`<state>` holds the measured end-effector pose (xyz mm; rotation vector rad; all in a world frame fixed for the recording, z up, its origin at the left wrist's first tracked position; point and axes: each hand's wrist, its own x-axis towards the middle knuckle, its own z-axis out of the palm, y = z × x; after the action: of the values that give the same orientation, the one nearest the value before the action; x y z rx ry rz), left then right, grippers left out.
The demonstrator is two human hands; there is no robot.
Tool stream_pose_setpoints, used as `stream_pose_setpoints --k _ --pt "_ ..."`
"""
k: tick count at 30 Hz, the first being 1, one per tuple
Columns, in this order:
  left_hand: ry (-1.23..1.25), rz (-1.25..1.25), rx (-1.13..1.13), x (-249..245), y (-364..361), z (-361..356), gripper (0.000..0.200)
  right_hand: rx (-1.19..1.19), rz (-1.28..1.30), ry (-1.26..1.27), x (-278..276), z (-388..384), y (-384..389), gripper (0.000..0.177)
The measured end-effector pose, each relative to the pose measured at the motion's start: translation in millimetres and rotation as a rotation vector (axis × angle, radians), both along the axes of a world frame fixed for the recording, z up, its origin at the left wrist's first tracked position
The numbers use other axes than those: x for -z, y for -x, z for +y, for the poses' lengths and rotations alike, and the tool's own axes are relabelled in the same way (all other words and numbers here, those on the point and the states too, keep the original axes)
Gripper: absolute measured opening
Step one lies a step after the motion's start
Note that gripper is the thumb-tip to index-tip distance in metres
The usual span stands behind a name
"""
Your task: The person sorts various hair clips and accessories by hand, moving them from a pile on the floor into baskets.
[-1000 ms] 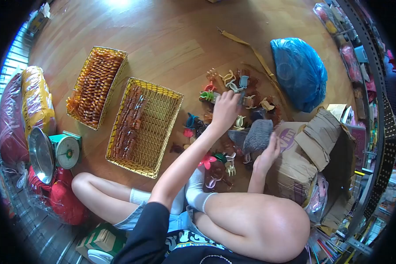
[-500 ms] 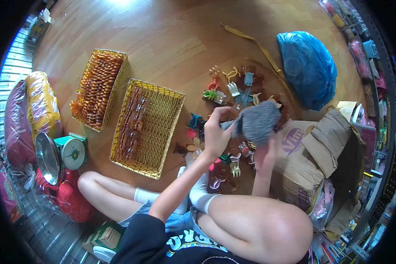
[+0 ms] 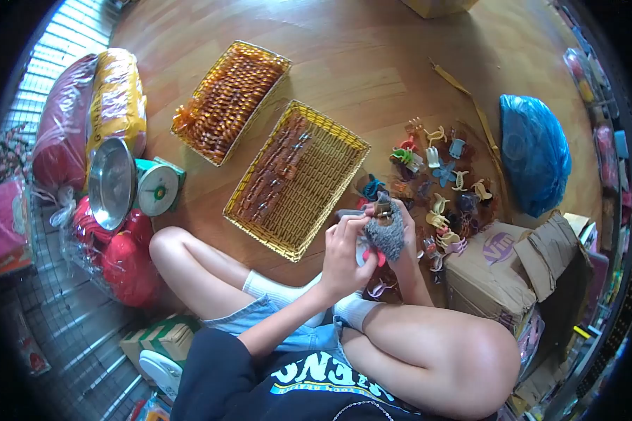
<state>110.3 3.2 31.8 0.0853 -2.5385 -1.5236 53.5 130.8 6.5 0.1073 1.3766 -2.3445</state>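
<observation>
A grey fuzzy cloth (image 3: 386, 238) is bunched between my two hands, over the crossed legs. My left hand (image 3: 345, 254) is closed, its fingers pinching at the cloth's left edge, where part of a small dark item shows. From the right, my right hand (image 3: 405, 242) wraps round the cloth, its fingers partly hidden behind it. A small shiny piece shows at the top of the cloth; its kind cannot be made out. Just beyond the hands lie several hair claw clips (image 3: 439, 175) in mixed colours on the floor.
To the left stand a wicker basket (image 3: 298, 251) with a row of brown clips and a second basket (image 3: 240, 43) full of amber ones. A scale (image 3: 158, 191) and bagged goods (image 3: 116, 91) are farther left. A cardboard box (image 3: 481, 281) and blue bag (image 3: 535, 154) stand right.
Both hands have drawn the grey cloth down and closer to the body. It was held higher, over the clips. The whole view has shifted, with the baskets now farther right.
</observation>
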Motion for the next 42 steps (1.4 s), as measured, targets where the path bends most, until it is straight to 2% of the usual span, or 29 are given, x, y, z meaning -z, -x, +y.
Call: stream_pose_setpoints --k 1,3,5,7,9,11,13,15,17,21,23,24,26,27,29,30,33,35,38,39,41,42 --pt "-0.046 -0.089 0.05 -1 -5 -7 0.055 -0.079 0.131 -0.117 0 1 -3 0.036" --pt "-0.369 -0.206 0.048 2 -9 -21 0.043 -0.093 0.145 -0.206 -9 -11 -7 0.031" --pt "-0.869 -0.284 -0.037 4 -12 -27 0.038 -0.172 0.47 -0.532 -11 -18 -10 0.031" --pt "-0.824 -0.253 -0.046 14 -20 -28 0.036 -0.152 0.565 -0.563 3 -26 -14 0.032" --pt "-1.199 -0.34 -0.192 23 -26 -24 0.039 -0.199 0.589 -0.672 7 -29 -17 0.03" --pt "-1.173 -0.31 -0.236 26 -29 -22 0.043 -0.225 0.569 -0.649 7 -30 -20 0.032" --pt "-0.979 -0.28 -0.289 21 -28 -22 0.049 -0.237 0.383 -0.51 8 -31 -22 0.034" --pt "-0.977 -0.259 -0.257 25 -28 -25 0.052 -0.251 0.344 -0.518 11 -27 -24 0.035" --pt "-0.936 -0.304 -0.143 41 -31 -28 0.051 -0.176 0.195 -0.475 19 -24 -27 0.029" --pt "-1.132 -0.334 -0.066 38 -21 -39 0.046 -0.09 0.185 -0.363 19 -25 -24 0.02" --pt "-1.15 -0.364 -0.038 33 -19 -47 0.041 -0.075 0.425 -0.456 28 -22 -22 0.014" --pt "-1.176 -0.357 -0.033 32 -19 -51 0.038 -0.073 0.424 -0.457 27 -21 -21 0.014" --pt "-1.217 -0.383 -0.045 32 -18 -56 0.033 -0.103 0.155 -0.249 25 -20 -21 0.018" --pt "-1.218 -0.385 -0.044 33 -17 -61 0.033 -0.102 0.154 -0.25 25 -20 -21 0.018" --pt "-1.534 -0.513 -0.128 38 -18 -72 0.037 0.082 -0.038 0.033 27 -21 -20 0.025" --pt "-1.543 -0.491 -0.107 40 -19 -74 0.041 0.124 -0.145 0.178 29 -16 -10 0.029" --pt "-1.661 -0.499 -0.015 37 -19 -81 0.043 0.08 -0.222 0.243 25 -2 9 0.029" --pt "-1.651 -0.505 -0.039 29 -17 -76 0.038 0.013 -0.199 0.197 21 -3 14 0.031" --pt "-0.963 -0.45 -0.056 14 -15 -64 0.023 -0.207 -0.264 -0.12 15 -13 16 0.031" --pt "-0.65 -0.437 -0.035 10 -14 -62 0.023 -0.208 -0.265 -0.12 12 -19 16 0.031" --pt "-0.351 -0.296 0.064 15 -14 -61 0.019 -0.51 0.08 -0.248 10 -29 18 0.026" --pt "-0.35 -0.295 0.064 13 -14 -60 0.019 -0.443 0.006 -0.223 10 -30 17 0.025"
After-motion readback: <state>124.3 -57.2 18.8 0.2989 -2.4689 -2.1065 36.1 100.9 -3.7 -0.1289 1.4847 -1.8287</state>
